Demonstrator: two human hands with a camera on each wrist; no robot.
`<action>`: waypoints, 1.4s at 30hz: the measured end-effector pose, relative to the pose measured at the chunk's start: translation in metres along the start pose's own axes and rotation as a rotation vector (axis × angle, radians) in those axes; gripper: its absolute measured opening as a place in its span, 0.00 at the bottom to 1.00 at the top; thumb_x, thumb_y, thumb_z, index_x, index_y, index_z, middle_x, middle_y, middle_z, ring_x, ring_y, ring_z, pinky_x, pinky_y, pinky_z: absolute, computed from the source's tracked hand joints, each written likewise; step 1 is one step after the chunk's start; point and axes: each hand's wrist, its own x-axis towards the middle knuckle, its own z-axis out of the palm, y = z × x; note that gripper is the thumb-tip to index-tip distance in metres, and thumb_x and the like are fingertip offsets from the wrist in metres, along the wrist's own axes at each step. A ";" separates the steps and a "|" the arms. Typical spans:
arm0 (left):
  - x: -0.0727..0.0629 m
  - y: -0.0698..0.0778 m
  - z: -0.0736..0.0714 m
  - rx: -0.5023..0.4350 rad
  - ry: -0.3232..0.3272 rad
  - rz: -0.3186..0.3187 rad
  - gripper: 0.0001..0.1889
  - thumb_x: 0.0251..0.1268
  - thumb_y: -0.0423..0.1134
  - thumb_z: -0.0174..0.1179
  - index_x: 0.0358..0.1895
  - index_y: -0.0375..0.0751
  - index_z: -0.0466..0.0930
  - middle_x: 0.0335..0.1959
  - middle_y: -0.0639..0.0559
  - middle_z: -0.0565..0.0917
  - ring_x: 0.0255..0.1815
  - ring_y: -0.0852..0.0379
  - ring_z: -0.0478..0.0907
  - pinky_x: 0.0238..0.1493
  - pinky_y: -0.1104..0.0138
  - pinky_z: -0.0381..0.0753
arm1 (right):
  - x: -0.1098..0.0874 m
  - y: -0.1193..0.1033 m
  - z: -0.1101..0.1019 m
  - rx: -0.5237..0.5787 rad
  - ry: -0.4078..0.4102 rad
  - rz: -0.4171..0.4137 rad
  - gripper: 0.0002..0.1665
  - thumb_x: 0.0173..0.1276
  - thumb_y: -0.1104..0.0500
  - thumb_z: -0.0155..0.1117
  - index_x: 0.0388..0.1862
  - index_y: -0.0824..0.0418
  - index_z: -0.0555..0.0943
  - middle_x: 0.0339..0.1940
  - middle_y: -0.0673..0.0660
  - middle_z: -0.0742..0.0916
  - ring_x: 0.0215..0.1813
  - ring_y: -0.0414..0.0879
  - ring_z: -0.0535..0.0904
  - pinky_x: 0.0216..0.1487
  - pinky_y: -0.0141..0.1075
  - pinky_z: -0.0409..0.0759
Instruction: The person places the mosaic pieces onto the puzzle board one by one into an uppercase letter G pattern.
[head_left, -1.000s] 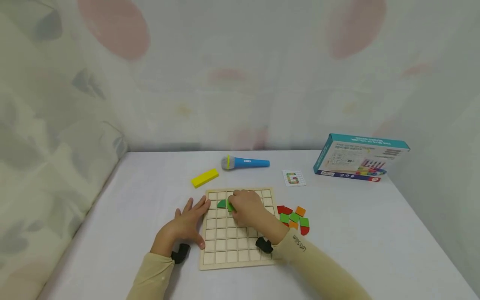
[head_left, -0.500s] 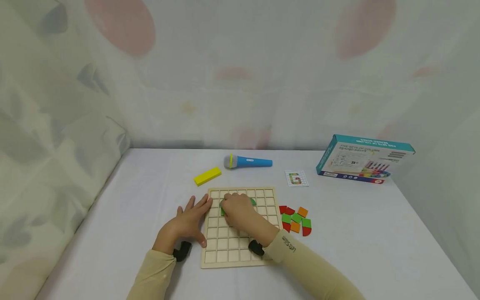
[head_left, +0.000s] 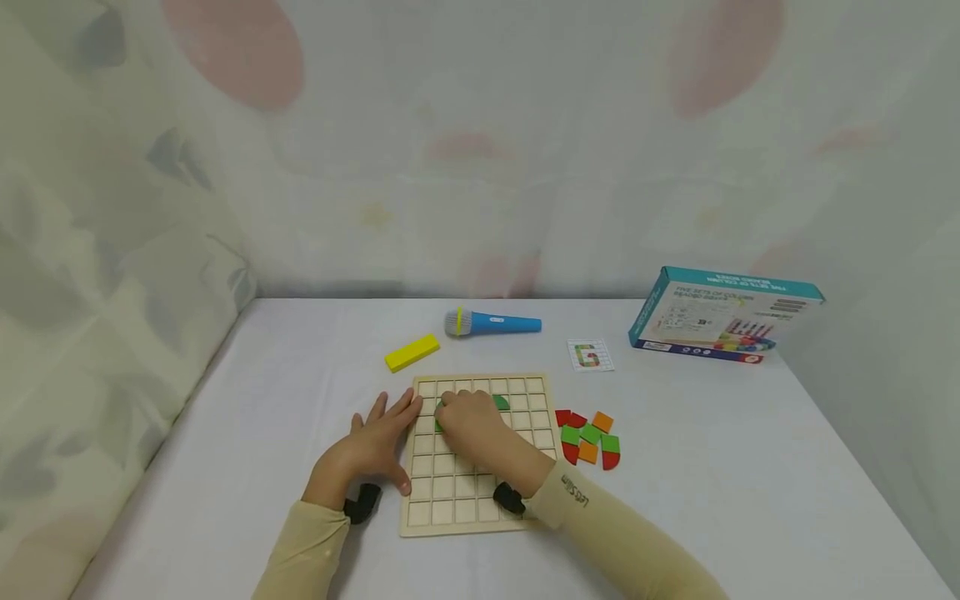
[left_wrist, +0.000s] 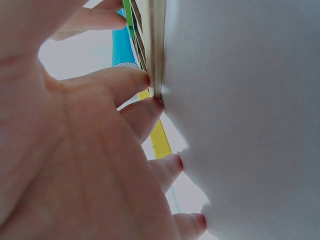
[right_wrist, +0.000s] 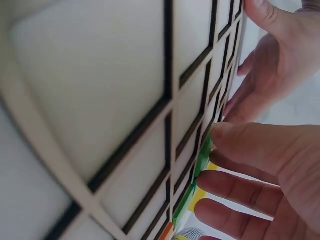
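Observation:
A pale wooden grid board (head_left: pixel 442 510) lies on the white table. My left hand (head_left: pixel 369 450) has its fingers spread along the board's left edge; fingertips touch that edge and the table. Over the upper left of the grid is my right hand (head_left: pixel 474 429), fingers curled, pinching a green tile (right_wrist: pixel 204 152) low against the board. The fingers hide most of that tile in the head view. A green rounded piece (head_left: pixel 501 402) sits in a cell just right of the hand. In the right wrist view another green piece (right_wrist: pixel 184 202) and a bit of orange (right_wrist: pixel 166 231) show farther along the grid.
Loose red, orange and green tiles (head_left: pixel 590 434) lie right of the board. Behind it are a yellow block (head_left: pixel 412 353), a blue toy microphone (head_left: pixel 504 323) and a card with a coloured G (head_left: pixel 590 356). A cardboard box (head_left: pixel 720 317) stands at the back right.
My right hand has moved left and slightly down across the grid, uncovering the green rounded piece on its right. The left hand stays at the board's edge.

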 end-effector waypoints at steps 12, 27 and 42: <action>0.002 -0.002 -0.001 0.006 -0.005 -0.039 0.70 0.14 0.49 0.80 0.73 0.47 0.47 0.75 0.49 0.42 0.72 0.35 0.31 0.57 0.30 0.35 | -0.034 0.040 -0.003 0.099 0.139 0.030 0.11 0.60 0.52 0.65 0.42 0.52 0.82 0.36 0.48 0.81 0.32 0.42 0.77 0.28 0.33 0.75; -0.003 -0.003 -0.004 -0.013 -0.009 -0.037 0.70 0.15 0.47 0.80 0.73 0.46 0.46 0.75 0.47 0.41 0.72 0.35 0.29 0.57 0.30 0.33 | -0.107 0.124 0.014 0.356 0.151 0.473 0.19 0.55 0.56 0.70 0.46 0.58 0.83 0.41 0.53 0.83 0.40 0.48 0.79 0.40 0.41 0.80; -0.001 0.003 -0.002 -0.042 -0.011 -0.003 0.70 0.13 0.48 0.80 0.73 0.45 0.47 0.75 0.46 0.42 0.72 0.35 0.28 0.56 0.29 0.32 | -0.136 0.142 0.027 0.365 0.075 0.645 0.19 0.54 0.57 0.71 0.45 0.61 0.83 0.36 0.56 0.83 0.35 0.48 0.77 0.39 0.44 0.80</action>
